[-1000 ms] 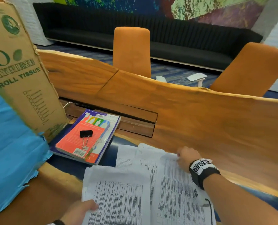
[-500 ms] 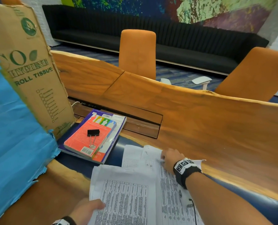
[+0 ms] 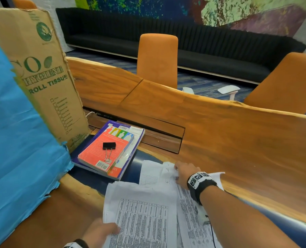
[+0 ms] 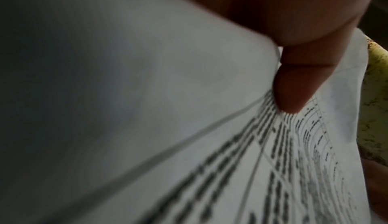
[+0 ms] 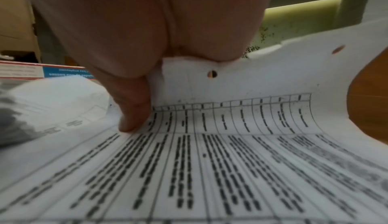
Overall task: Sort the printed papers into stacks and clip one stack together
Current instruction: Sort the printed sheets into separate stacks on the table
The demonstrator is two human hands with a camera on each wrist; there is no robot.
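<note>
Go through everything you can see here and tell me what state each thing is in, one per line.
binder clip: lying loose on the red book, clipped to nothing
red book: closed, stacked on a purple book
purple book: closed, flat on the table
printed papers: spread out, overlapping, unclipped
left hand: grips the near sheet's edge
right hand: pinches a sheet's punched far edge, curling it up
cardboard box: standing upright
</note>
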